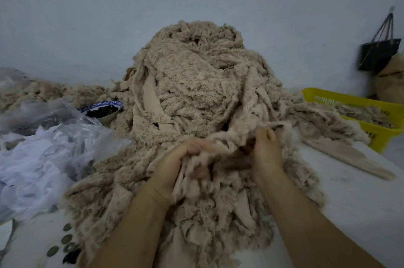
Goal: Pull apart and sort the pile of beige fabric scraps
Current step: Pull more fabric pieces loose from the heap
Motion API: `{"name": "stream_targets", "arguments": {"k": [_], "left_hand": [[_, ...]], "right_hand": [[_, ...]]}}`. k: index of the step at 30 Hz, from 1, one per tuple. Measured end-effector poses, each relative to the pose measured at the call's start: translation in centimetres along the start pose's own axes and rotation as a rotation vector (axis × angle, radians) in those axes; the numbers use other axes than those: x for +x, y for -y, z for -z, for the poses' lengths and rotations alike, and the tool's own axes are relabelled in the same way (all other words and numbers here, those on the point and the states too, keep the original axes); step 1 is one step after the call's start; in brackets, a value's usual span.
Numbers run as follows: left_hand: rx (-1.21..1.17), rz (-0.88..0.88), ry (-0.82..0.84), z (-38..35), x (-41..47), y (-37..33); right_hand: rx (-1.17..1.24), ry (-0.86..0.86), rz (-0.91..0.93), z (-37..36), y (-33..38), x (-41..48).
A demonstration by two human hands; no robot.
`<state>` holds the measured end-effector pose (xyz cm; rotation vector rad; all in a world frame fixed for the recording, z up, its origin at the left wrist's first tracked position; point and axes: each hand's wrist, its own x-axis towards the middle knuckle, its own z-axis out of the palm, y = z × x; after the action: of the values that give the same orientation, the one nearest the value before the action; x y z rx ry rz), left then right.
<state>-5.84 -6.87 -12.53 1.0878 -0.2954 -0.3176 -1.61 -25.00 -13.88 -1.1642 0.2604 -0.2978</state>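
Both hands grip one fluffy beige scrap (227, 143): my left hand (177, 158) has its fingers curled into the near end, my right hand (266, 149) pinches the far edge, and the strip is bunched between them. Right of the grip, bare white table (354, 197) gives open room as far as the yellow basket (384, 134), which holds scraps. Left of it, crumpled clear plastic (43, 158) crowds close, with a blue-rimmed bowl (102, 111) beyond. Fingertips are sunk in the fabric and blurred, so I think the left holds more than one piece, though I can't be sure. The main pile (196, 84) rises just beyond the grip and spills under both wrists.
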Motion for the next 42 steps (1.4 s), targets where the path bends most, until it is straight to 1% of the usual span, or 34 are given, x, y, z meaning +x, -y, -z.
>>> {"name": "stream_targets", "arguments": {"k": [2, 3, 4, 5, 6, 7, 8, 9, 10, 11, 12, 13, 14, 15, 17, 19, 21, 23, 24, 25, 27, 28, 29, 30, 31, 34, 35, 36, 37, 38, 39, 40, 41, 42], "left_hand": [[0.178, -0.058, -0.351, 0.0, 0.6, 0.2], [0.254, -0.098, -0.466, 0.0, 0.8, 0.2], [0.337, -0.15, -0.527, -0.2, 0.9, 0.4], [0.473, -0.196, -0.55, -0.1, 1.0, 0.6], [0.637, -0.23, -0.551, 0.0, 1.0, 0.8], [0.779, -0.257, -0.536, 0.1, 1.1, 1.0], [0.855, -0.278, -0.521, -0.1, 1.1, 1.1], [0.857, -0.284, -0.515, -0.4, 1.1, 1.1], [0.795, -0.283, -0.511, -0.5, 1.2, 1.3], [0.702, -0.27, -0.501, -0.4, 1.1, 1.5], [0.618, -0.243, -0.487, -0.2, 1.0, 1.6], [0.559, -0.199, -0.47, -0.2, 0.7, 1.6], [0.509, -0.159, -0.455, 0.0, 0.5, 1.5], [0.476, -0.137, -0.456, 0.2, 0.5, 1.6], [0.528, -0.109, -0.471, 0.6, 0.7, 1.6], [0.566, -0.102, -0.515, 0.6, 1.3, 1.9], [0.496, -0.072, -0.571, 0.5, 1.7, 2.3], [0.371, -0.027, -0.652, 0.5, 1.4, 1.8], [0.305, -0.018, -0.678, 0.7, 1.4, 1.7], [0.233, -0.013, -0.685, 0.8, 1.3, 1.6], [0.079, -0.026, -0.65, 0.8, 1.0, 1.3], [0.029, -0.023, -0.628, 0.9, 0.9, 1.2], [0.0, -0.018, -0.611, 0.9, 0.9, 1.2], [-0.011, -0.015, -0.596, 0.9, 0.9, 1.3], [-0.021, -0.015, -0.582, 1.0, 1.0, 1.4], [-0.016, -0.001, -0.592, 1.3, 0.9, 1.5], [-0.026, -0.008, -0.608, 1.3, 0.8, 1.4], [-0.036, -0.038, -0.637, 1.3, 0.8, 1.3], [-0.02, -0.085, -0.67, 1.2, 0.9, 1.2], [0.08, -0.139, -0.721, 1.2, 1.1, 1.3], [0.258, -0.201, -0.789, 1.1, 1.2, 1.5], [0.457, -0.304, -0.855, 1.2, 1.3, 1.8], [0.612, -0.439, -0.909, 0.8, 1.1, 1.7], [0.734, -0.598, -0.928, 0.3, 0.9, 1.6]], "right_hand": [[-0.298, -0.031, 0.289, -0.2, -0.5, -0.3], [-0.373, -0.06, 0.368, 0.0, -0.5, -0.5], [-0.378, -0.104, 0.387, 0.0, -0.4, -0.5], [-0.353, -0.161, 0.35, 0.0, 0.0, -0.3], [-0.315, -0.231, 0.293, 0.2, 0.3, 0.0], [-0.305, -0.299, 0.277, 0.4, 0.7, 0.1], [-0.348, -0.332, 0.342, 0.4, 0.9, -0.1], [-0.445, -0.255, 0.463, 0.2, 0.9, -0.6], [-0.587, -0.04, 0.593, -0.3, 0.5, -1.2], [-0.748, 0.262, 0.659, -1.0, -0.2, -2.1], [-0.904, 0.554, 0.664, -1.7, -1.1, -3.1], [-1.04, 0.744, 0.63, -2.2, -1.7, -3.9], [-1.137, 0.826, 0.615, -2.5, -2.0, -4.1], [-1.19, 0.836, 0.64, -2.6, -2.0, -4.1], [-1.269, 0.841, 0.681, -2.5, -1.7, -4.1], [-1.31, 0.873, 0.656, -2.4, -1.7, -4.4], [-1.285, 0.868, 0.655, -2.3, -1.9, -4.6], [-1.198, 0.846, 0.649, -2.2, -1.7, -4.8], [-1.148, 0.807, 0.673, -2.2, -1.4, -4.8], [-1.094, 0.731, 0.728, -2.3, -1.2, -4.9], [-0.932, 0.482, 0.875, -2.4, -0.7, -4.9], [-0.863, 0.349, 0.928, -2.3, -0.6, -4.8], [-0.837, 0.252, 0.947, -2.1, -0.5, -4.5], [-0.86, 0.21, 0.926, -1.9, -0.5, -4.1], [-0.922, 0.214, 0.852, -1.7, -0.7, -3.7], [-1.124, 0.281, 0.504, -0.9, -1.2, -2.4], [-1.171, 0.28, 0.452, -0.7, -1.3, -2.1], [-1.192, 0.272, 0.44, -0.7, -1.4, -1.8], [-1.165, 0.253, 0.456, -0.6, -1.5, -1.7], [-1.101, 0.22, 0.475, -0.6, -1.5, -1.6], [-1.025, 0.176, 0.5, -0.5, -1.5, -1.5], [-0.952, 0.118, 0.545, -0.3, -1.4, -1.6], [-0.897, 0.054, 0.607, -0.3, -1.1, -1.7], [-0.854, 0.002, 0.689, -0.3, -0.6, -2.0]]}}
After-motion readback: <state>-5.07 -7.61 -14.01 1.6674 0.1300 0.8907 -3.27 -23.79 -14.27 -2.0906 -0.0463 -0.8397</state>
